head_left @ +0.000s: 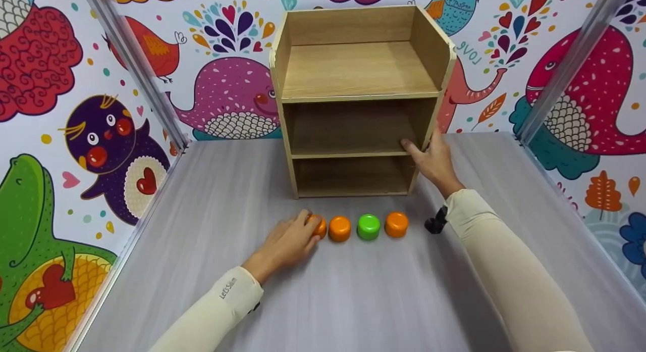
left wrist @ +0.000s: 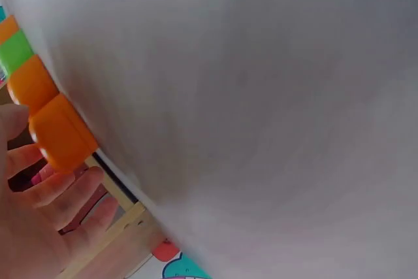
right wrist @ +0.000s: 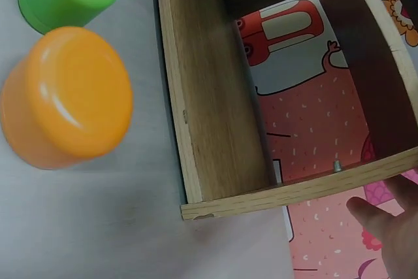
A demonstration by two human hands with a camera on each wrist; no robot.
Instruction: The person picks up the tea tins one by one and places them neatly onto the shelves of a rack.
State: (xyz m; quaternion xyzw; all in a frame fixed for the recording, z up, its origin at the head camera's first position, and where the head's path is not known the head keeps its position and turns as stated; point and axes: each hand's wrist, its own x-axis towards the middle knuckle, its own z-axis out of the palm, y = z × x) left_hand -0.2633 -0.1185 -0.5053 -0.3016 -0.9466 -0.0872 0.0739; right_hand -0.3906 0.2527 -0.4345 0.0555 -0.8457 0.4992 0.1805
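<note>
Several small, rounded plastic pieces, like upturned cups, form a row before a wooden shelf (head_left: 359,69). My left hand (head_left: 287,238) holds the leftmost orange cup-shaped piece (left wrist: 62,132), thumb on the near side and fingers on the far side. Beside it stand a second orange piece (head_left: 339,229), a green one (head_left: 369,227) and another orange one (right wrist: 81,96) at the row's right end. My right hand (head_left: 435,157) grips the right side panel of the shelf, its thumb at the front edge; the other fingers are partly hidden behind the panel.
The shelf has an open top tray and two compartments (head_left: 353,175) beneath. Grey tabletop (head_left: 353,301) extends around it. Printed cartoon walls (head_left: 227,89) and metal posts (head_left: 136,64) enclose the back and sides. A black wrist-worn device (head_left: 436,221) hangs at my right cuff.
</note>
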